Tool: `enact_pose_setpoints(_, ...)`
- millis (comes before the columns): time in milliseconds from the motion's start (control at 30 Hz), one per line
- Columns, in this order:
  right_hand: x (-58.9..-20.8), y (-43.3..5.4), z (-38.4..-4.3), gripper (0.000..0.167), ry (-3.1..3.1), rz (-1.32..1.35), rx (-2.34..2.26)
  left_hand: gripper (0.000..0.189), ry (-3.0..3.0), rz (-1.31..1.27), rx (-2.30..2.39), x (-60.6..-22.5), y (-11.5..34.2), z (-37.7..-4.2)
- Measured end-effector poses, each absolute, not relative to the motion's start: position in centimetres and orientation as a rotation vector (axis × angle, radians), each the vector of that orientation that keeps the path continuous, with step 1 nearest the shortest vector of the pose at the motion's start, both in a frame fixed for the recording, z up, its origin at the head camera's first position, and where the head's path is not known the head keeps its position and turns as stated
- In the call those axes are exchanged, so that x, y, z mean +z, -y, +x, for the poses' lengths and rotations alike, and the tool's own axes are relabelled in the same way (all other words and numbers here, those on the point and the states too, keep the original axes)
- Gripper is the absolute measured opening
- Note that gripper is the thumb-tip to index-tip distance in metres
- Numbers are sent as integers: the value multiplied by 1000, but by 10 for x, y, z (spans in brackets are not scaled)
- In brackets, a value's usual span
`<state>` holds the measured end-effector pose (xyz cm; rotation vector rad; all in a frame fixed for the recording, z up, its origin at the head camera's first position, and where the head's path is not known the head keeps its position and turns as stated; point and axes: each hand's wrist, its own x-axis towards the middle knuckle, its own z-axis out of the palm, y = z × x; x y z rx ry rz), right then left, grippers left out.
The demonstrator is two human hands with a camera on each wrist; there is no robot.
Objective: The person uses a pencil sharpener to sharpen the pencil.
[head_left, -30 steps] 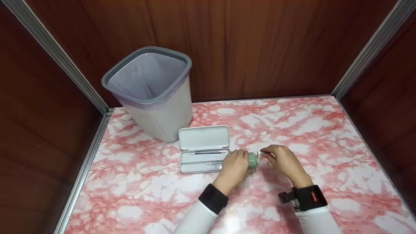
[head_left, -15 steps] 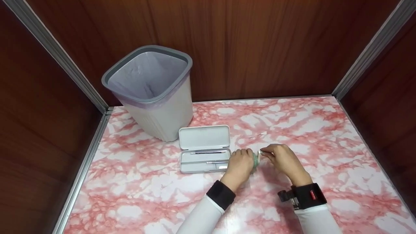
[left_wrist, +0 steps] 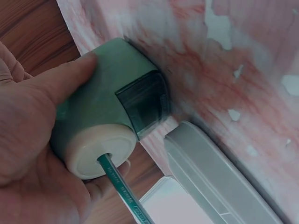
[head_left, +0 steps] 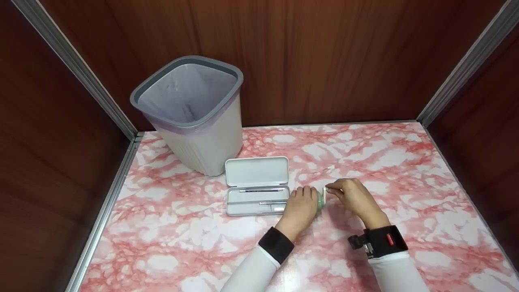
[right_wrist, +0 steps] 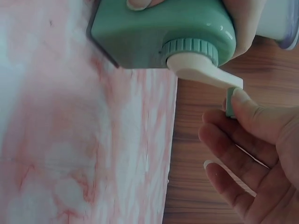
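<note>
A green hand-crank pencil sharpener (left_wrist: 105,100) is gripped by my left hand (head_left: 301,207), which covers most of it in the head view. From the cream round face of the sharpener sticks a green pencil (left_wrist: 122,186), slanting toward the case beside it. On the opposite end is a cream crank arm (right_wrist: 201,70). My right hand (head_left: 357,199) pinches the small green knob (right_wrist: 229,102) at the tip of that crank between thumb and index finger, its other fingers loosely bent.
An open pencil case (head_left: 256,172) lies just left of the sharpener, with a pen (head_left: 261,190) in its upper compartment. Behind it at the left stands a lined waste bin (head_left: 211,150). Brown wood-grain panels (head_left: 324,61) enclose the pink marbled tabletop (head_left: 194,231).
My left hand has shifted right along the sharpener and now hides more of its green body, uncovering more of the case. My right hand stays on the crank knob, nearly still.
</note>
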<state>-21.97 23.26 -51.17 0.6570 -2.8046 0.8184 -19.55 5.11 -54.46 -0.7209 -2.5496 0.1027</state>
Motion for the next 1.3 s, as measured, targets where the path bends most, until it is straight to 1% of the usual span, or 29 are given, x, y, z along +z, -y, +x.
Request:
enact_pose_setpoints(200, -519, -234, -225, 15, 2829, 632, 852, 30, 2553, -729, 98, -547, -51, -196)
enact_pose_setpoints(400, -522, -233, -231, 15, 2829, 617, 854, 41, 2591, -725, 126, -550, -51, -199)
enact_pose_setpoints(667, -530, -234, -234, 15, 2859, 601, 865, 42, 2585, -749, 122, -553, -51, -200)
enact_pose_setpoints(1300, -541, -234, -236, 17, 2897, 573, 868, 32, 2548, -750, 109, -556, -50, -199)
